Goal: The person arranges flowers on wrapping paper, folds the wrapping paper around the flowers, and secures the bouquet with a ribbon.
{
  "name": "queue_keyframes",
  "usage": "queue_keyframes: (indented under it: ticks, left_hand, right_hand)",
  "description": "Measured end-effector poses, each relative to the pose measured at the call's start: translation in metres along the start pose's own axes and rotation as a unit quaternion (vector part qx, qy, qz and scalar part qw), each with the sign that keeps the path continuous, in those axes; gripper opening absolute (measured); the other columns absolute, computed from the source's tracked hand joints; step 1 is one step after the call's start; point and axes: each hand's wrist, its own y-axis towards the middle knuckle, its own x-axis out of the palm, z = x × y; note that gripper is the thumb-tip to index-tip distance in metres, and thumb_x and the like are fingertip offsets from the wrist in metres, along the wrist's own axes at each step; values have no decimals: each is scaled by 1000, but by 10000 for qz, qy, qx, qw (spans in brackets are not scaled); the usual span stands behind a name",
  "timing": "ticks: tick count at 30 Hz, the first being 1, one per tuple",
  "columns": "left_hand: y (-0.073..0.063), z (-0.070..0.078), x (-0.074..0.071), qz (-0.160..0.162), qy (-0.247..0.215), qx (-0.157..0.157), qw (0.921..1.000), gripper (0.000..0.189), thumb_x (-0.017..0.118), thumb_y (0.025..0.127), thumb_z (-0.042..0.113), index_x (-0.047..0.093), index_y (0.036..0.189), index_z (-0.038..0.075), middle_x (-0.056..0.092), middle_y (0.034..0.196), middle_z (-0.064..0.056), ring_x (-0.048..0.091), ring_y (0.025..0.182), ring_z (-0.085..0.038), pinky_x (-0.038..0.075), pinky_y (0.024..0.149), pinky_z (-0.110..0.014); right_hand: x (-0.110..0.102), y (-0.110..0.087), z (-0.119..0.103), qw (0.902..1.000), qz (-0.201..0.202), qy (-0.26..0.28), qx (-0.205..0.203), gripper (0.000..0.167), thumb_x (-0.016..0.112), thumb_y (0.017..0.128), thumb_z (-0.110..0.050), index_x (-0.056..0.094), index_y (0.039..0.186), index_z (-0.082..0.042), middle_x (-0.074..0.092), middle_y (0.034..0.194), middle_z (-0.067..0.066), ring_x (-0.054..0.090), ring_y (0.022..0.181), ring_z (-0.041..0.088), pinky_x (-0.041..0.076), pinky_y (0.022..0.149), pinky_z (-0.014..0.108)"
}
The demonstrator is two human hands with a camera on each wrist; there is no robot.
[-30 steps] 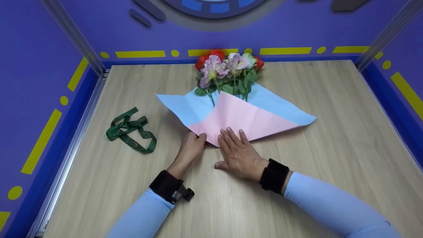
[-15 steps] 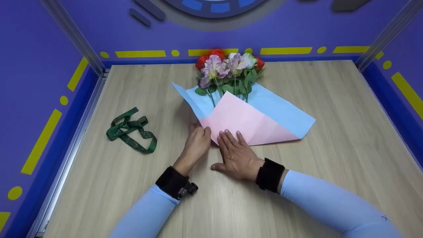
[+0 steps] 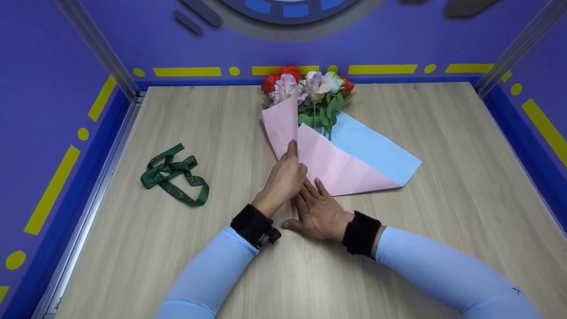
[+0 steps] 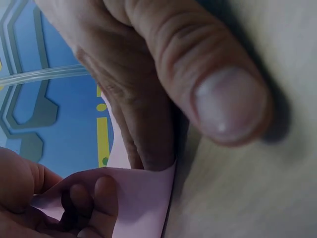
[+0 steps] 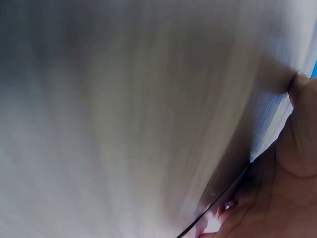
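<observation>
A two-sided sheet of wrapping paper (image 3: 372, 146), pink outside and blue inside, lies partly folded around a bunch of artificial flowers (image 3: 319, 86) with red, lilac and white blooms. My left hand (image 3: 285, 177) holds the left flap, turned inward so its pink side shows over the stems, with the index finger stretched along the flap's edge. In the left wrist view curled fingertips (image 4: 104, 196) show against the pink paper (image 4: 143, 198). My right hand (image 3: 321, 212) lies flat, fingers on the paper's lower edge and partly hidden by the left hand. Its thumb (image 4: 230, 106) rests on the table.
A loose green ribbon (image 3: 177, 175) lies in loops on the wooden table (image 3: 443, 248), left of the paper. Blue-purple panels (image 3: 398, 40) with yellow marks enclose the back and both sides. The flower heads reach the back edge.
My left hand has moved right and away from me, carrying the paper's left flap up and over the stems. The right hand has stayed nearly still on the lower edge.
</observation>
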Motion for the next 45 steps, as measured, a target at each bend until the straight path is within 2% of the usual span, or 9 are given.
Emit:
queue_keyframes:
  ticks: [8, 11, 15, 19, 23, 26, 32, 37, 45]
  left_hand:
    - [6, 3, 1, -86, 53, -204, 9997, 69, 49, 110, 14, 15, 167, -3, 47, 159, -27, 57, 138, -34, 50, 112, -46]
    - [7, 3, 0, -26, -34, -118, 9999, 68, 50, 109, 12, 16, 166, -6, 49, 156, -27, 58, 138, -34, 50, 112, -46]
    - [9, 4, 0, 45, 15, 49, 10000, 67, 50, 108, 10, 19, 164, -7, 56, 149, -28, 60, 134, -35, 52, 109, -46]
    - [11, 7, 5, 13, 278, 316, 9991, 65, 50, 108, 10, 22, 163, -9, 60, 141, -29, 65, 125, -35, 54, 106, -45]
    - [18, 13, 15, 42, 695, 576, 9959, 63, 52, 106, 10, 29, 161, -11, 66, 131, -27, 67, 118, -35, 56, 102, -43]
    - [25, 17, 21, -61, 847, 462, 9953, 62, 53, 106, 11, 33, 160, -8, 67, 133, -25, 67, 122, -35, 55, 105, -43]
    - [33, 18, 27, -446, 704, 87, 9965, 63, 53, 106, 14, 32, 162, -4, 65, 138, -23, 66, 127, -32, 53, 108, -41]
    - [36, 16, 28, -640, 727, 193, 9951, 64, 53, 105, 14, 31, 162, -6, 64, 140, -24, 65, 128, -32, 53, 108, -41]
    - [39, 10, 27, -840, 779, 383, 9927, 65, 60, 105, 21, 36, 159, -6, 69, 130, -20, 67, 120, -28, 54, 105, -38]
  right_hand:
    - [0, 1, 0, 9970, 393, -666, -12, 106, 32, 101, -80, 17, 166, 3, 8, 175, 23, 3, 164, 40, 10, 129, 64]
    - [0, -3, -1, 9941, 519, -942, 139, 106, 30, 100, -81, 18, 167, 0, 10, 176, 22, 6, 164, 40, 12, 129, 65]
    - [-2, -11, -4, 9906, 758, -1068, 387, 104, 32, 101, -79, 24, 166, 2, 25, 172, 23, 23, 160, 41, 21, 126, 64]
    - [1, -17, -6, 9908, 851, -938, 471, 101, 37, 101, -78, 32, 163, 2, 39, 165, 24, 38, 151, 43, 30, 122, 63]
    - [7, -21, -5, 9924, 767, -905, 325, 99, 37, 103, -74, 29, 164, 3, 38, 164, 28, 38, 152, 45, 30, 122, 64]
    - [9, -24, -4, 9930, 826, -824, 189, 97, 40, 105, -70, 27, 163, 7, 35, 164, 33, 35, 154, 47, 30, 123, 64]
    - [12, -29, -1, 9935, 1035, -472, -12, 94, 50, 104, -64, 32, 160, 10, 31, 166, 33, 32, 155, 47, 34, 122, 60]
    - [14, -31, -1, 9901, 1250, -638, 73, 91, 53, 102, -67, 40, 158, 3, 37, 163, 28, 38, 150, 45, 36, 119, 63]
    - [18, -29, 1, 9770, 1757, -1202, 125, 87, 55, 95, -75, 56, 145, -4, 56, 136, 18, 52, 122, 38, 42, 111, 59]
